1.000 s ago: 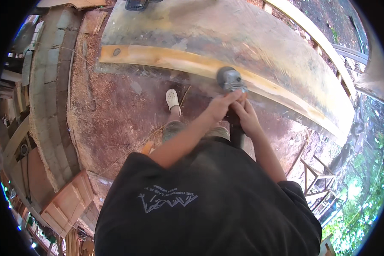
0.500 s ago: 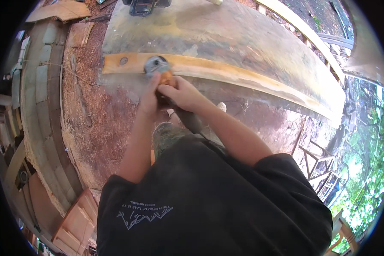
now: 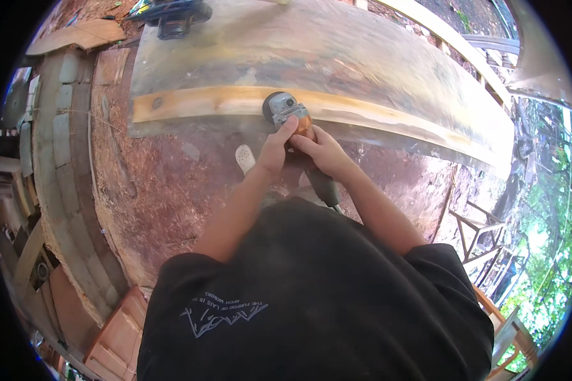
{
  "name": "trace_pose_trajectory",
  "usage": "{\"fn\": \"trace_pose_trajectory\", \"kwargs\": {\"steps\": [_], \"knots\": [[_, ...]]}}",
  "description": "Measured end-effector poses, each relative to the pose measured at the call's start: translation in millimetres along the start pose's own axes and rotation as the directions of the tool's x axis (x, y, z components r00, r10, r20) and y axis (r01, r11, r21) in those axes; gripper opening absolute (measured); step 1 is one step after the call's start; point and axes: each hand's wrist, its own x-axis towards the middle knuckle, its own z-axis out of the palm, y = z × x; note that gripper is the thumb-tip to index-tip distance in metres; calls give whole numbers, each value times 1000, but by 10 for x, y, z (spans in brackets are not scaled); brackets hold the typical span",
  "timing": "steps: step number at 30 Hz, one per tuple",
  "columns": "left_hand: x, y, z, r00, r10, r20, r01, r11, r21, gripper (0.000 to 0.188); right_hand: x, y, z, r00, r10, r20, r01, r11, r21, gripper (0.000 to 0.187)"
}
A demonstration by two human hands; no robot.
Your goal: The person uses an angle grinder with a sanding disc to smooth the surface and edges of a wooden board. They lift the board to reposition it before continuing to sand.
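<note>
An angle grinder (image 3: 288,105) with a grey head, an orange section and a dark rear body is held in both my hands. My left hand (image 3: 276,150) closes around it just behind the head, thumb on top. Gripping from the other side is my right hand (image 3: 327,153), its fingers wrapped round the body. The grinder's disc sits on or just above a long pale wooden board (image 3: 203,101); contact cannot be made out. A dark round knot marks the board's left end. The board lies along the near edge of a large worn tabletop (image 3: 248,54).
A dark blue and black machine (image 3: 175,22) stands at the tabletop's far left. Wood pieces (image 3: 76,35) and a long plank stack (image 3: 63,146) lie on the left. Sawdust covers the reddish ground (image 3: 165,190). A pale perforated shoe (image 3: 244,157) shows below the board. Wooden frames (image 3: 473,235) stand right.
Both my hands have carried the grinder to the right along the board, from near the knot toward its middle. The dust haze by the left end has thinned, and my view has shifted.
</note>
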Motion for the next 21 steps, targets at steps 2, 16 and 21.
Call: {"fn": "trace_pose_trajectory", "kwargs": {"steps": [2, 16, 21], "knots": [[60, -73, 185, 999, 0, 45, -2, 1000, 26, 55, -94, 2, -206, 1000, 28, -8, -28, 997, -67, 48], [686, -738, 1789, 946, -275, 174, 225, 938, 263, 63, -811, 690, -1742, 988, 6, -152, 44, 947, 319, 43], [886, -946, 2389, 953, -263, 152, 160, 860, 485, 68, -1129, 1101, -2201, 944, 49, -325, 99, 900, 425, 37]]}}
